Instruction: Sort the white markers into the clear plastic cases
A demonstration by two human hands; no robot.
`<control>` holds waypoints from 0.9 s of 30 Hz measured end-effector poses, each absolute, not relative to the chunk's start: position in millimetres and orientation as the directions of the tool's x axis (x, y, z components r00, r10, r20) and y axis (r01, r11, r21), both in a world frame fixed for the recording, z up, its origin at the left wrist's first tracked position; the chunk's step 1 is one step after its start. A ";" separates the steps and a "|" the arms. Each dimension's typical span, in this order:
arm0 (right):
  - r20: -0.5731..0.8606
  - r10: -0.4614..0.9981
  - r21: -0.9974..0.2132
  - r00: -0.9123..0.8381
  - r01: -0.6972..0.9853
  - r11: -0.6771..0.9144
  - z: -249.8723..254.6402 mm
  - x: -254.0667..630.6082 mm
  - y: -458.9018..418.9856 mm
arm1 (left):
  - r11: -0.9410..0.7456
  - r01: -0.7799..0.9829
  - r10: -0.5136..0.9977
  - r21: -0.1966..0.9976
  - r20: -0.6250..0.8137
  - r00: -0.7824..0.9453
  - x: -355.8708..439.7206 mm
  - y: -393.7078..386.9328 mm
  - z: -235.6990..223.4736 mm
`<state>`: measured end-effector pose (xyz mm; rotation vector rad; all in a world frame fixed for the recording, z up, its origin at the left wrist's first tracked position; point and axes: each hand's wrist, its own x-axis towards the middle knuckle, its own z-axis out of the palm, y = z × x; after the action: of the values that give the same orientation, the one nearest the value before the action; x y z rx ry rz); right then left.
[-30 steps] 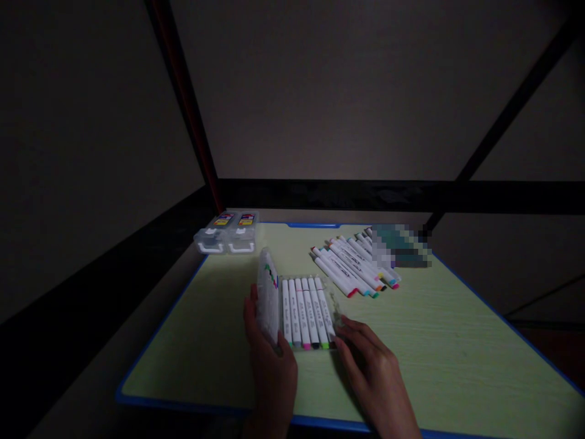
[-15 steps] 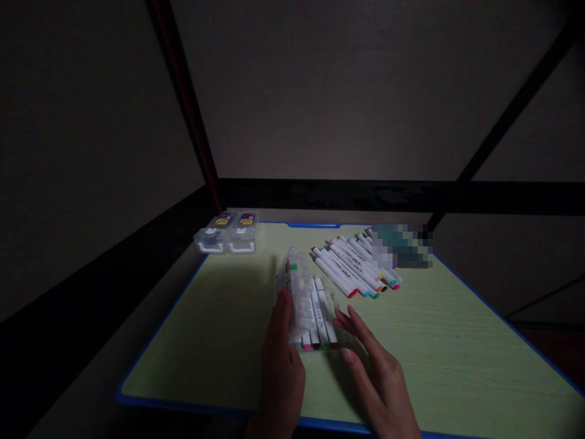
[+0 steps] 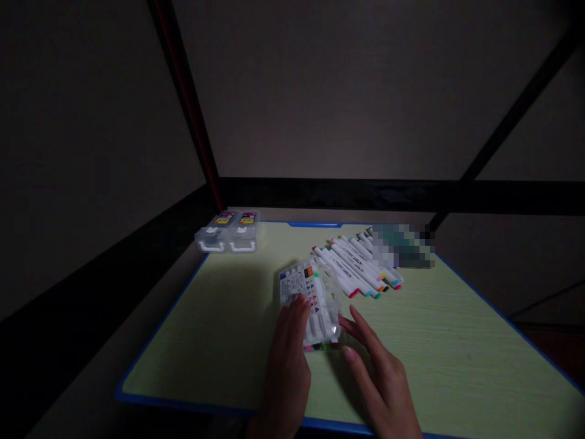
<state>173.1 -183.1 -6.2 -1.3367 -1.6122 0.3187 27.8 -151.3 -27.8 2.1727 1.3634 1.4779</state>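
A clear plastic marker case (image 3: 297, 283) lies on the table in front of me, its printed lid folded over the white markers, though tilted slightly. Coloured marker ends show along the near edge. My left hand (image 3: 290, 353) rests on the lid with its fingers stretched out, gripping nothing. Beside the case's right edge is my right hand (image 3: 377, 360), thumb and fingers apart; whether a fingertip touches the case I cannot tell. Just behind the case lie several loose white markers (image 3: 342, 271) with coloured ends.
Two clear cases with white handles (image 3: 242, 235) stand at the table's far left corner. A blurred greenish object (image 3: 404, 244) lies at the far right, beyond the loose markers. The pale green table (image 3: 457, 353) has a blue rim, and a wall rises behind it.
The case's lid has swung from upright on the left, over to the right, onto the markers, pushed by my left hand. My right hand has drawn slightly off the case's edge, its fingers spreading.
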 end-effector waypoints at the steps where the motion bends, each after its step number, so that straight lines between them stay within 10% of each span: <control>1: 0.510 0.855 -0.710 0.096 0.608 0.356 -7.3 173.2 -183.1 | -0.571 0.579 0.758 0.582 0.645 0.100 27.8 -151.1 -27.7; 27: 0.436 0.892 -0.732 0.123 0.625 0.271 -14.0 174.9 -177.2 | -0.675 0.615 0.697 0.407 0.625 0.351 25.9 -147.8 -21.2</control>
<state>174.9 -177.2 -14.0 -1.4395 -1.5870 0.3506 25.9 -147.8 -21.2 2.4973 1.2182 1.2349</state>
